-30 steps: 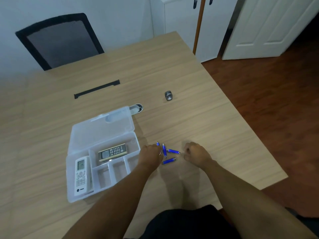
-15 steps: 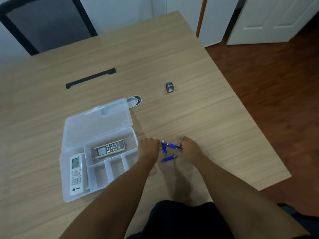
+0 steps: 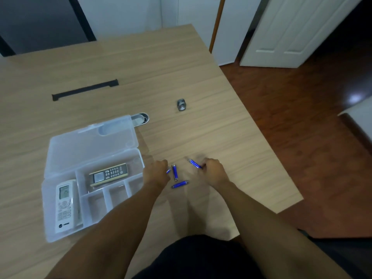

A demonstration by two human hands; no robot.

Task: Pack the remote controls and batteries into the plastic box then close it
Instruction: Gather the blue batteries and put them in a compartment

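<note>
Now both hands are curled on blue batteries: the left hand [image 3: 157,173] on one [image 3: 168,170], the right hand [image 3: 213,170] on another [image 3: 194,163]; each is best pinched firmly before being carried to the plastic box [image 3: 60,228].

Nothing legible anywhere: only a blurred round logo and an unreadable word at the bottom of the white remote [image 3: 65,206], keypad markings too small.
</note>
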